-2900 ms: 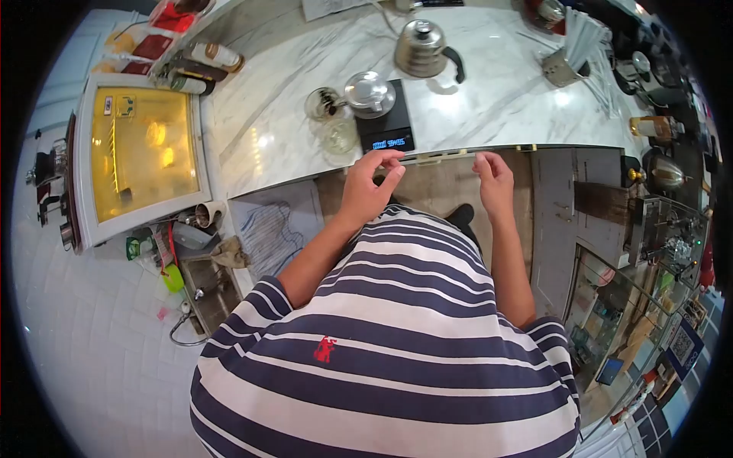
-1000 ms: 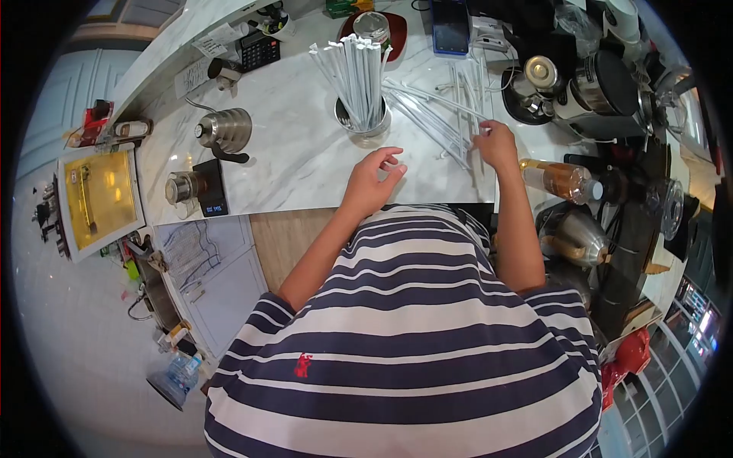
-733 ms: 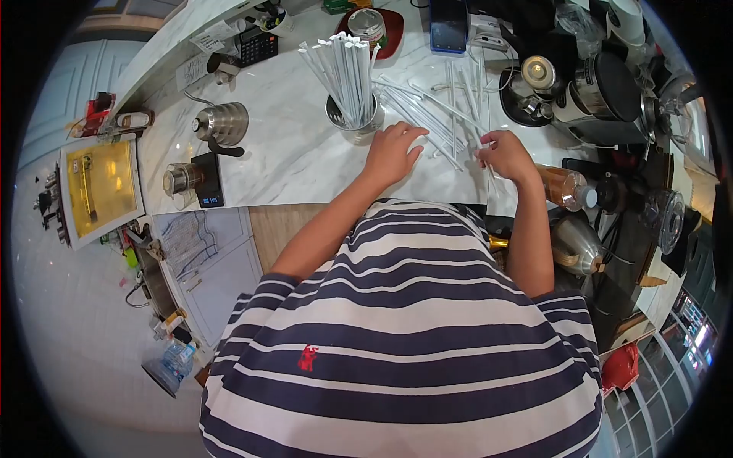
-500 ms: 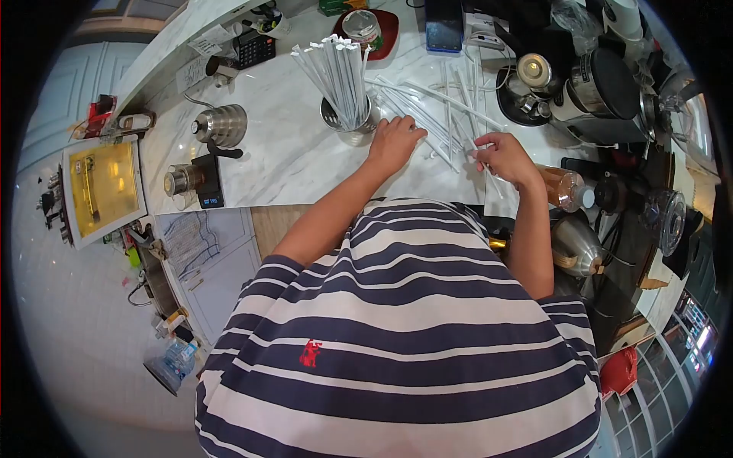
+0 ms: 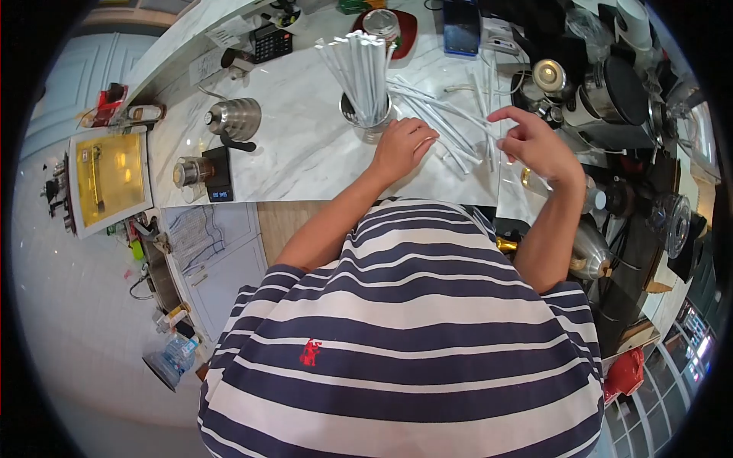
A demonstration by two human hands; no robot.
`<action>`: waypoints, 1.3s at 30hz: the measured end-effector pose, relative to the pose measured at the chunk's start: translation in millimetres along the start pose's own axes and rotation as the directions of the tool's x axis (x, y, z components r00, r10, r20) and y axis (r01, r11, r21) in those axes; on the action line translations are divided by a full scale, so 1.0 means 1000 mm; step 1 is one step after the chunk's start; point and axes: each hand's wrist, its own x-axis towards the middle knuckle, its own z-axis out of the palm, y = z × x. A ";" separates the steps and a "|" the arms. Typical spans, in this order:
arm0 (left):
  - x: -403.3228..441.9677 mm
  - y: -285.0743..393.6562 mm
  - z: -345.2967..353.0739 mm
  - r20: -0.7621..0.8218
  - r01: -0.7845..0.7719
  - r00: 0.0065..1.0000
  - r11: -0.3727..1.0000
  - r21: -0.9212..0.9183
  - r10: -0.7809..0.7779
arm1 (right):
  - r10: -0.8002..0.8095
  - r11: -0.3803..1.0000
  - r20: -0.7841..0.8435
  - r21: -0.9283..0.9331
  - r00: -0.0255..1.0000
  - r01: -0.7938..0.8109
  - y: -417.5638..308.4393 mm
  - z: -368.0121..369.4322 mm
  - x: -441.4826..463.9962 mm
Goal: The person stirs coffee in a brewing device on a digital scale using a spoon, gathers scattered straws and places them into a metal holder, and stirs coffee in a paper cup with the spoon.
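Note:
Many long white straws [image 5: 366, 80], apparently paper-wrapped, stand upright in a metal cup [image 5: 378, 133] on the marble counter. A loose pile of similar straws [image 5: 443, 122] lies to the right of the cup. My left hand [image 5: 405, 149] is beside the cup's base, at the near left edge of the pile, with its fingers bent and close together; whatever lies under them is hidden. Over the right end of the pile, my right hand [image 5: 538, 149] has its index finger stretched out, apart from the thumb, near the straw tips. No straw shows clearly in its grasp.
A gooseneck kettle [image 5: 233, 118] stands at left, with a glass vessel [image 5: 189, 172] and a digital scale [image 5: 219, 175] nearer me. Behind are a calculator [image 5: 272, 46], a jar [image 5: 380, 27] on a red tray, and a phone [image 5: 462, 27]. Coffee equipment [image 5: 615, 91] crowds the right side.
My right hand has lifted away from the near side of the pile, moving right and spreading its fingers. My left hand stays beside the cup. The whole view has shifted slightly.

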 end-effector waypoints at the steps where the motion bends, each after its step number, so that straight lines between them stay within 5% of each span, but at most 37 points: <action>1: -0.002 0.006 -0.007 -0.042 -0.002 0.999 1.000 -0.027 0.001 | -0.020 0.999 -0.023 0.033 1.000 0.021 0.002 -0.003 -0.002; 5: -0.022 0.015 -0.031 -0.212 0.034 0.975 0.989 -0.144 -0.064 | -0.060 0.977 -0.139 0.194 0.988 0.087 -0.010 0.008 -0.005; 8: -0.030 0.026 -0.067 -0.269 0.198 0.929 0.957 -0.214 -0.253 | -0.141 0.955 -0.255 0.218 0.957 0.199 -0.007 0.023 0.013; 13: -0.034 0.009 -0.138 -0.438 0.300 0.836 0.943 -0.143 -0.332 | -0.167 0.921 -0.443 0.248 0.881 0.300 -0.033 0.067 0.041; 19: 0.003 -0.014 -0.178 -0.580 0.208 0.743 0.939 -0.275 -0.334 | -0.193 0.850 -0.523 0.333 0.830 0.408 -0.045 0.123 0.086; 27: 0.024 -0.052 -0.149 -0.310 0.351 0.848 0.895 -0.276 -0.429 | -0.219 0.794 -0.541 0.385 0.812 0.471 -0.033 0.173 0.139; 31: 0.017 -0.061 -0.140 -0.263 0.341 0.894 0.931 -0.128 -0.363 | -0.229 0.929 -0.612 0.094 0.757 0.357 -0.028 0.183 0.139; 39: 0.010 -0.074 -0.138 -0.247 0.460 0.833 0.867 -0.190 -0.496 | -0.325 0.942 -0.609 -0.137 0.724 0.308 -0.045 0.175 0.143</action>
